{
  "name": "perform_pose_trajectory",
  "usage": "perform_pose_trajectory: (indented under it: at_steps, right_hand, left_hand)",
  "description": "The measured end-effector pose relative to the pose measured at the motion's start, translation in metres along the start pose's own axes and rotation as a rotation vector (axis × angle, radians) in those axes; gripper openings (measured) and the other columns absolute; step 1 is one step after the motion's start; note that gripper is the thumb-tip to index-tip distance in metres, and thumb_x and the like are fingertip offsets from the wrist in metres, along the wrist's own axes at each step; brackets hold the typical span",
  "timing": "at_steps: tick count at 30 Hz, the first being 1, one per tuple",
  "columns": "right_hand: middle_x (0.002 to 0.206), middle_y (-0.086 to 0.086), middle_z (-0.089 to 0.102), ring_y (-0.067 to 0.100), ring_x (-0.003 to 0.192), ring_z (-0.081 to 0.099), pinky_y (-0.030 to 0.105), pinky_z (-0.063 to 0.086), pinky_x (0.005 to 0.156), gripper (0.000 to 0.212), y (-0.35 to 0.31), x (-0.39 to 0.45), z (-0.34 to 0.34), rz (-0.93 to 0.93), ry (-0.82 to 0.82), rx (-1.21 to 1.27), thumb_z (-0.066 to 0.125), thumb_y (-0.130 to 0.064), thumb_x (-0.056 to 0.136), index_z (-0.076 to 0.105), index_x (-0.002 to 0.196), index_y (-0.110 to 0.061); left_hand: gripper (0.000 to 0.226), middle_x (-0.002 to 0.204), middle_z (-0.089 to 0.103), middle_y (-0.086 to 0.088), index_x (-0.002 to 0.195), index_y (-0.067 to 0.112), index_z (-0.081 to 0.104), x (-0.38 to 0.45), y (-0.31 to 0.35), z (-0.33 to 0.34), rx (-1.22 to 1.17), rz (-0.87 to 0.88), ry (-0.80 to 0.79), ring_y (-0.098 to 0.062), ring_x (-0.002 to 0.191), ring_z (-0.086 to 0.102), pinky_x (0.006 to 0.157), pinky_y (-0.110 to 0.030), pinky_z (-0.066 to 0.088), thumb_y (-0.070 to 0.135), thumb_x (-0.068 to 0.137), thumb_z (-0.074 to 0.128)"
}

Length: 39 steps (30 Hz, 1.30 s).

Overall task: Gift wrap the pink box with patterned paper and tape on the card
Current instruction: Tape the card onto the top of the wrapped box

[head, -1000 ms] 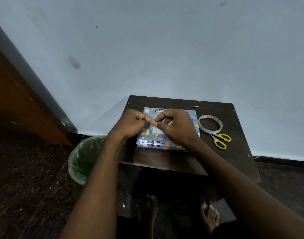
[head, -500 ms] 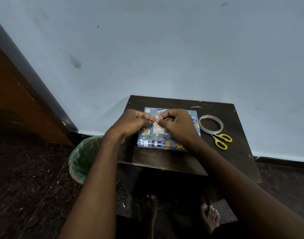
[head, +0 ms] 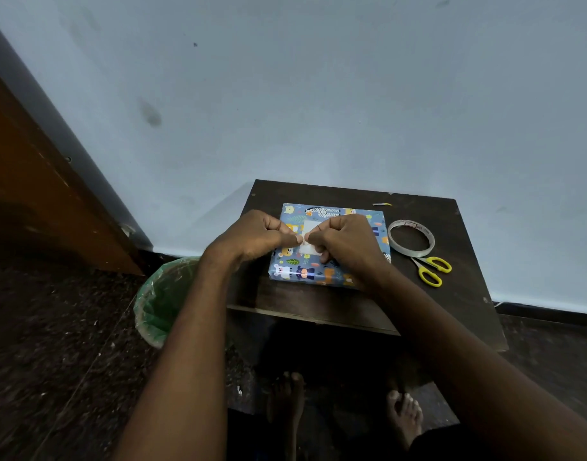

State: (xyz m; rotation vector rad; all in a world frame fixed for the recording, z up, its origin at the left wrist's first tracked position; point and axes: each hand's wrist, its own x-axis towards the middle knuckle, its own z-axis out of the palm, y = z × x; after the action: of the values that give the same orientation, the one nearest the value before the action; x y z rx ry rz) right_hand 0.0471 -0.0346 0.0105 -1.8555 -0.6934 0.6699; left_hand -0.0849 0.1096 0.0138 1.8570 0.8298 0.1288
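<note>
Both hands, left hand (head: 258,236) and right hand (head: 345,241), pinch something small, probably tape, over the white card (head: 309,227) on the wrapped box (head: 328,274); I'd lay it flat and press outward.

A plain home room is suggested: a small dark table (head: 465,294) is set against a painted wall (head: 318,94), a lined bin (head: 159,301) at lower left.

I see a small dark wooden table (head: 458,294) against the wall, carrying the wrapped box (head: 318,274), a tape roll (head: 411,239), yellow-handled scissors (head: 430,269) and a paper scrap (head: 382,204).
</note>
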Motion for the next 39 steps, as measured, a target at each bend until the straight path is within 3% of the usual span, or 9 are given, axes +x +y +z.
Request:
perform_pose_trajectory:
  at_steps: [3, 6, 8, 13, 18, 21, 26, 30, 39]
  right_hand:
    - [0.059, 0.006, 0.068, 0.009, 0.042, 0.056, 0.024, 0.048, 0.048, 0.020, 0.002, -0.002, 0.004, -0.030, 0.050, -0.085, 0.075, -0.010, 0.088, 0.075, 0.070, -0.001]
    - [0.061, 0.010, 0.070, 0.013, 0.049, 0.059, 0.039, 0.061, 0.061, 0.022, 0.006, -0.002, 0.011, -0.027, 0.113, -0.119, 0.077, -0.014, 0.086, 0.074, 0.066, -0.005]
    - [0.059, 0.006, 0.069, 0.016, 0.052, 0.061, 0.044, 0.062, 0.064, 0.021, 0.008, -0.004, 0.016, -0.004, 0.156, -0.107, 0.078, -0.016, 0.084, 0.074, 0.064, -0.009]
    - [0.060, 0.007, 0.072, 0.015, 0.043, 0.061, 0.026, 0.047, 0.045, 0.017, 0.002, -0.016, 0.018, 0.094, 0.163, -0.005, 0.073, -0.010, 0.085, 0.073, 0.069, -0.005]
    - [0.058, 0.013, 0.070, 0.020, 0.038, 0.057, 0.019, 0.034, 0.036, 0.021, 0.000, -0.029, 0.027, 0.205, 0.192, 0.198, 0.068, -0.004, 0.084, 0.065, 0.063, -0.003]
    - [0.058, 0.013, 0.068, 0.020, 0.037, 0.056, 0.019, 0.029, 0.035, 0.016, -0.001, -0.039, 0.033, 0.272, 0.206, 0.373, 0.069, -0.002, 0.086, 0.064, 0.071, -0.002]
    - [0.060, 0.014, 0.065, 0.017, 0.034, 0.053, 0.019, 0.028, 0.033, 0.007, -0.007, -0.048, 0.045, 0.290, 0.253, 0.565, 0.069, -0.001, 0.089, 0.065, 0.084, 0.002]
    - [0.063, 0.013, 0.064, 0.015, 0.036, 0.052, 0.020, 0.027, 0.034, 0.004, -0.010, -0.050, 0.050, 0.311, 0.279, 0.642, 0.069, -0.002, 0.088, 0.067, 0.085, 0.000]
    - [0.061, 0.009, 0.060, 0.012, 0.036, 0.046, 0.020, 0.027, 0.035, 0.011, -0.019, -0.047, 0.039, 0.357, 0.201, 0.703, 0.071, -0.005, 0.086, 0.064, 0.078, -0.003]
  left_hand:
    - [0.020, 0.087, 0.082, 0.004, 0.089, 0.012, 0.084, 0.003, 0.002, 0.000, 0.104, -0.022, 0.029, 0.004, 0.059, 0.066, 0.059, -0.020, 0.049, 0.032, 0.090, 0.084]
    - [0.020, 0.078, 0.080, 0.004, 0.081, 0.013, 0.083, 0.006, 0.003, 0.000, 0.158, -0.024, 0.044, 0.001, 0.055, 0.064, 0.061, -0.023, 0.048, 0.032, 0.087, 0.086]
    - [0.020, 0.069, 0.077, 0.006, 0.077, 0.013, 0.084, 0.006, 0.003, -0.001, 0.197, -0.025, 0.053, 0.002, 0.052, 0.061, 0.063, -0.024, 0.046, 0.031, 0.085, 0.088]
    - [0.022, 0.053, 0.067, 0.011, 0.078, 0.011, 0.083, 0.007, 0.007, -0.004, 0.261, -0.036, 0.047, 0.002, 0.045, 0.056, 0.062, -0.024, 0.043, 0.031, 0.084, 0.088]
    - [0.021, 0.068, 0.074, -0.002, 0.080, 0.010, 0.084, 0.008, 0.008, -0.002, 0.281, -0.061, 0.054, -0.012, 0.058, 0.059, 0.066, -0.027, 0.046, 0.030, 0.086, 0.083]
    - [0.021, 0.074, 0.074, -0.008, 0.083, 0.009, 0.083, 0.006, 0.008, -0.004, 0.272, -0.064, 0.025, -0.014, 0.063, 0.059, 0.064, -0.027, 0.048, 0.029, 0.088, 0.082]
    - [0.025, 0.072, 0.068, -0.002, 0.080, 0.007, 0.078, 0.002, 0.012, -0.006, 0.196, -0.091, 0.012, -0.013, 0.059, 0.052, 0.056, -0.025, 0.045, 0.030, 0.089, 0.081]
    - [0.035, 0.073, 0.064, 0.002, 0.101, -0.002, 0.081, -0.001, 0.010, -0.010, 0.141, -0.130, -0.038, -0.012, 0.058, 0.047, 0.052, -0.023, 0.039, 0.030, 0.088, 0.081]
    - [0.017, 0.083, 0.069, 0.001, 0.111, 0.017, 0.082, -0.006, 0.006, -0.014, 0.043, -0.085, -0.108, -0.007, 0.057, 0.051, 0.052, -0.018, 0.042, 0.021, 0.096, 0.076]
